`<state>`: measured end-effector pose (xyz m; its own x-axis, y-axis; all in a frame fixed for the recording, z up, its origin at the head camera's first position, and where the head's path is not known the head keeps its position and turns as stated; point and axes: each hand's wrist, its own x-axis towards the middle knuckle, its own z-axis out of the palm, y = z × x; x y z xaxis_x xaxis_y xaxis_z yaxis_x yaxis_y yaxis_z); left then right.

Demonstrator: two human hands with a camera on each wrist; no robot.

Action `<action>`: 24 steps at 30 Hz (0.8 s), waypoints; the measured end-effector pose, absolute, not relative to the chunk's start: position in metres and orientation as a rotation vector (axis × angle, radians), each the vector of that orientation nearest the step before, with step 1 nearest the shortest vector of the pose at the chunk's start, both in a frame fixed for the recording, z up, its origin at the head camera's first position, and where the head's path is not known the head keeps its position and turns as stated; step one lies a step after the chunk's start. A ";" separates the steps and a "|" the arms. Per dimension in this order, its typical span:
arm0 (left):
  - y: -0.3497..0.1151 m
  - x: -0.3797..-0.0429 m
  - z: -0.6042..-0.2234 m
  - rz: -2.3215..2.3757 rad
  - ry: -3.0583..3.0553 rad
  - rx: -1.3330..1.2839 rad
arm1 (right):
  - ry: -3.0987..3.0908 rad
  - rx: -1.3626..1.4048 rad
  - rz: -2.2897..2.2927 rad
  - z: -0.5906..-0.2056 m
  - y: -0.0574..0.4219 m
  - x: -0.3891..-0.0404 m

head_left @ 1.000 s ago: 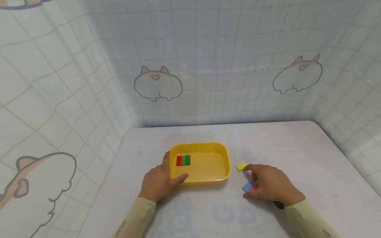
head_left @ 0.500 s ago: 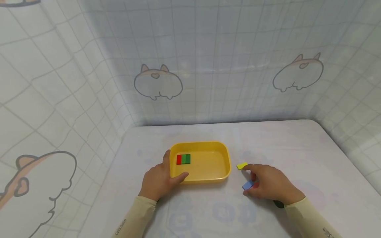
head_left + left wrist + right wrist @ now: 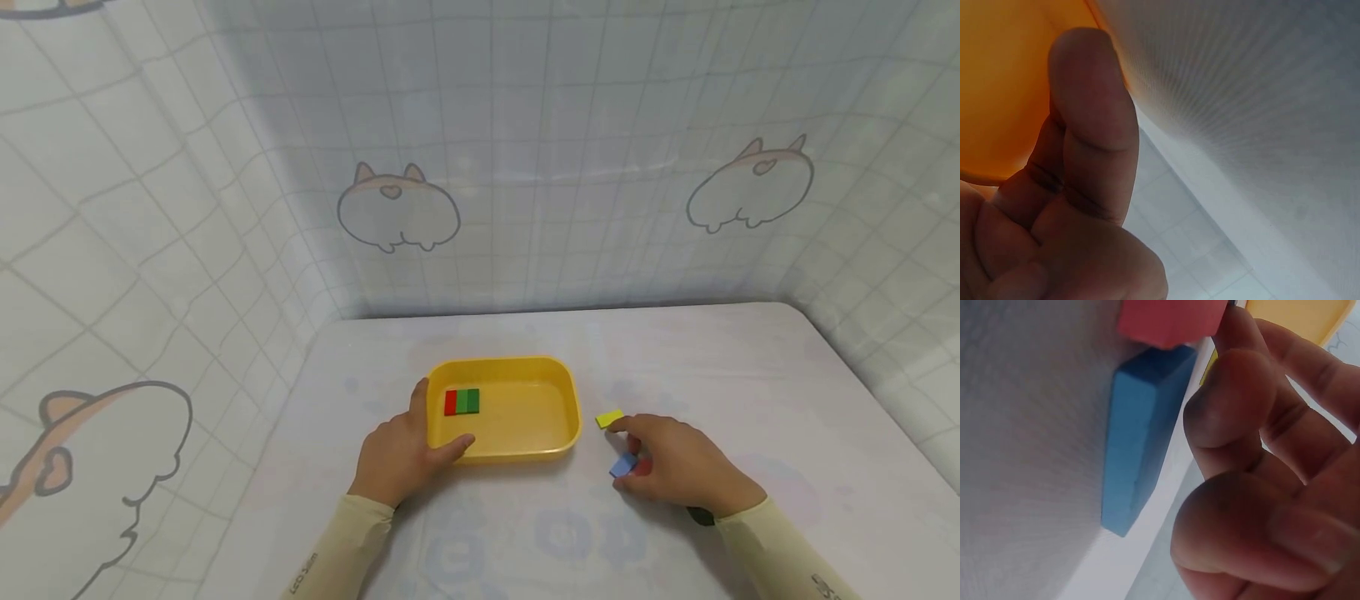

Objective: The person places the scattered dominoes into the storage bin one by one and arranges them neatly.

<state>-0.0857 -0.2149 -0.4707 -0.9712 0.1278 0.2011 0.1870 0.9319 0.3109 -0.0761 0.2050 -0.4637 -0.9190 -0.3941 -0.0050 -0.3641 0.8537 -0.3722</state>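
Note:
In the head view my left hand [image 3: 401, 454] holds the left end of a yellow tray [image 3: 504, 457], its thumb over the front rim. Side by side in the tray lie a red block [image 3: 450, 403], a light green block [image 3: 462, 402] and a dark green block [image 3: 473, 401]. Over the tabletop blocks is my right hand [image 3: 678, 462], fingers bent and spread, index fingertip at a yellow block [image 3: 609, 418]. Beneath its fingers are a blue block [image 3: 1138, 437] and a pinkish-red block [image 3: 1172, 322], partly hidden; no pinch on either shows.
A dark object [image 3: 701, 517], mostly covered, lies under the right wrist. The white tabletop [image 3: 675, 350] ends at a back wall [image 3: 555, 250] of grid-patterned sheet, with similar sheets on both sides.
The right fingers have shifted slightly left, and the blue block has turned a little beneath them. The left hand and the tray have stayed put.

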 end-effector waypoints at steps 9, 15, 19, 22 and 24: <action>-0.215 -0.084 -0.469 -0.501 -2.908 -0.241 | 2.936 -0.641 -0.603 -0.466 0.205 -0.076; -0.216 -0.084 -0.469 -0.500 -2.901 -0.252 | 2.932 -0.653 -0.607 -0.467 0.206 -0.076; -0.216 -0.085 -0.469 -0.498 -2.896 -0.256 | 2.936 -0.663 -0.599 -0.467 0.206 -0.076; -0.215 -0.085 -0.470 -0.503 -2.894 -0.260 | 2.936 -0.661 -0.593 -0.467 0.206 -0.076; -0.215 -0.086 -0.469 -0.506 -2.894 -0.264 | 2.937 -0.671 -0.591 -0.466 0.207 -0.075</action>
